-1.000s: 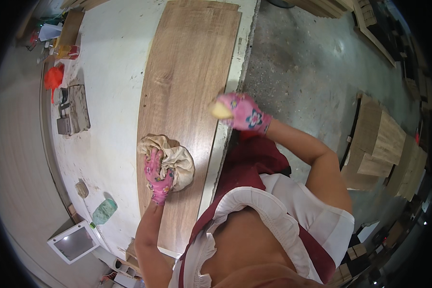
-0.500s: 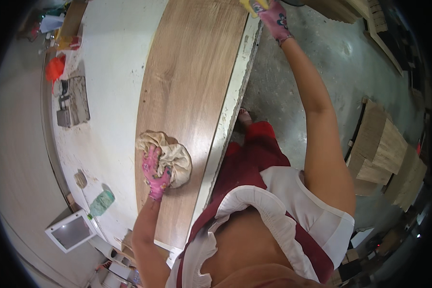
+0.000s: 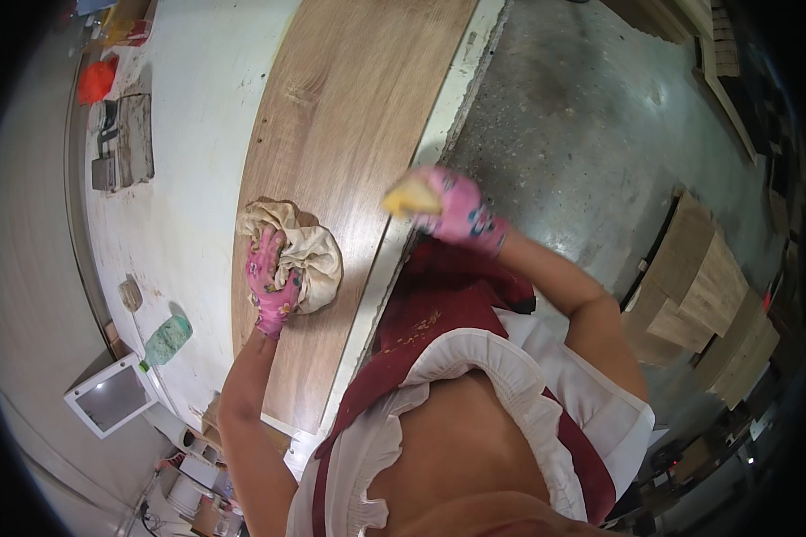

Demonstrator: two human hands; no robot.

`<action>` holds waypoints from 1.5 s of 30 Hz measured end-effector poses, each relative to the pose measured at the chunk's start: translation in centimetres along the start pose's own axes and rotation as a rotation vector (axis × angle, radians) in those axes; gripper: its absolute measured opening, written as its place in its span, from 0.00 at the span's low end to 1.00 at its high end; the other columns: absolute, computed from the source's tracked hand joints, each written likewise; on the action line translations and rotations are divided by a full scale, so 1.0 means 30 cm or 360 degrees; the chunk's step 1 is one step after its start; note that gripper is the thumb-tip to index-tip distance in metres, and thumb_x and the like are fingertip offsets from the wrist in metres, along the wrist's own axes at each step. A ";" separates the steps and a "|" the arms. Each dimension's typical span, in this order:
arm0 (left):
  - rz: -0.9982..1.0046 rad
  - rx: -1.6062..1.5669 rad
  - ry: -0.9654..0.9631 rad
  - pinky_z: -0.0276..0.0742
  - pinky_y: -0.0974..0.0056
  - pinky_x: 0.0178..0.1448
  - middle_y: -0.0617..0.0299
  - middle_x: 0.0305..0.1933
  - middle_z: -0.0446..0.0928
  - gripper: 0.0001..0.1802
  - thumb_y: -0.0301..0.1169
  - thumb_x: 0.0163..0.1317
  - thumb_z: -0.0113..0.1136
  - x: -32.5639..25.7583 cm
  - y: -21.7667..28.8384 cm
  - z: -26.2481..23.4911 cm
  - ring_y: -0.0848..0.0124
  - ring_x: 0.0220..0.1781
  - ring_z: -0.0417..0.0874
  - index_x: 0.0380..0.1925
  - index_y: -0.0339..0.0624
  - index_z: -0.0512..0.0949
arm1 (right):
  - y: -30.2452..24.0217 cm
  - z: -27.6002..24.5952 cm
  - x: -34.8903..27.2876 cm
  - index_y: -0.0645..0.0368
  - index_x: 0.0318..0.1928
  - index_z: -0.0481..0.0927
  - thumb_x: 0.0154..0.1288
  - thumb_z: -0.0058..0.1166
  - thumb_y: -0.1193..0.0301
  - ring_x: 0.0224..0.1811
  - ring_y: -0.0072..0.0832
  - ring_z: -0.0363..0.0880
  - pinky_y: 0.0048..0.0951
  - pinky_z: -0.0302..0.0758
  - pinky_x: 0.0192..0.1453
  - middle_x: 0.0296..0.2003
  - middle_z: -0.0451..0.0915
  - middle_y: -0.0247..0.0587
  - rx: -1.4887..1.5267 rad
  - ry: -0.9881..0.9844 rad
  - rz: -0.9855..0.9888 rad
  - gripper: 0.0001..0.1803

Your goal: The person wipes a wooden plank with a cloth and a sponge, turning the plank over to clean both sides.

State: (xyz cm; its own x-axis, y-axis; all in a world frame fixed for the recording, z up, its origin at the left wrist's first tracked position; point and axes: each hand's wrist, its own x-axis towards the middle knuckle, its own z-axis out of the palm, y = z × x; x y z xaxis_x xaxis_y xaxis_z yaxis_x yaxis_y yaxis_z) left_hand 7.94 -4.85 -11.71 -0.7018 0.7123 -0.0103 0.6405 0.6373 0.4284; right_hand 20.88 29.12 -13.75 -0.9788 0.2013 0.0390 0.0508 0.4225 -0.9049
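A long wood-grain board lies on the white worktable, close to its front edge. On the board sits a crumpled cream cloth. My left hand, in a pink flowered glove, presses down on this cloth with its fingers curled into the folds. My right hand, gloved alike, is over the board's near edge and smeared by motion. Its fingers are closed round a yellow pad, too blurred to tell whether sponge or folded cloth. Whether the pad touches the board I cannot tell.
Along the table's left side are a green plastic bottle, a small roundish brown item, a worn grey slab and an orange-red object. A white-framed panel stands beyond. Wood-look sheets lie on the right.
My right hand has come back from the board's far end toward my body with the yellow pad. My left hand stays on the cloth; the whole view has shifted slightly.
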 end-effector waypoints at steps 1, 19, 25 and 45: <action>0.0015 -0.0030 0.0000 0.49 0.47 0.73 0.53 0.64 0.68 0.34 0.28 0.43 0.60 0.006 -0.003 0.002 0.54 0.66 0.67 0.57 0.46 0.71 | 0.015 -0.051 0.047 0.59 0.53 0.70 0.52 0.65 0.59 0.45 0.45 0.80 0.38 0.77 0.49 0.43 0.78 0.52 0.0024 0.0162 0.0070 0.31; -0.0035 -0.0032 -0.0061 0.51 0.48 0.74 0.51 0.64 0.68 0.36 0.27 0.41 0.60 -0.002 0.006 -0.010 0.54 0.67 0.66 0.58 0.42 0.71 | 0.471 -0.585 0.690 0.58 0.44 0.79 0.54 0.59 0.66 0.45 0.47 0.79 0.42 0.76 0.46 0.44 0.79 0.52 -0.0506 0.1089 -0.0096 0.16; 0.0015 -0.0135 -0.0007 0.50 0.51 0.74 0.51 0.64 0.69 0.36 0.25 0.41 0.61 0.030 0.020 -0.022 0.57 0.67 0.68 0.58 0.41 0.71 | 0.376 -0.351 0.431 0.56 0.53 0.70 0.58 0.59 0.63 0.32 0.40 0.82 0.37 0.80 0.36 0.34 0.81 0.47 -0.0807 0.0814 0.0138 0.23; -0.0256 -0.0089 0.0547 0.63 0.59 0.69 0.53 0.62 0.71 0.31 0.21 0.48 0.61 -0.646 -0.309 -0.092 0.59 0.65 0.71 0.58 0.42 0.72 | -0.102 0.312 -0.156 0.62 0.50 0.71 0.60 0.61 0.64 0.36 0.31 0.81 0.28 0.79 0.35 0.38 0.80 0.46 -0.0123 0.0550 -0.0230 0.22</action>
State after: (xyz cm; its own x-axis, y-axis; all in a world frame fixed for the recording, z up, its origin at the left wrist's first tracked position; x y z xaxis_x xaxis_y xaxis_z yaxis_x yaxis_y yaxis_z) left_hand 14.72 -25.37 -12.98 -0.8618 0.4580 0.2179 0.5020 0.7092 0.4949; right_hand 23.43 18.61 -15.14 -0.8529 0.4152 0.3165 -0.0552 0.5312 -0.8455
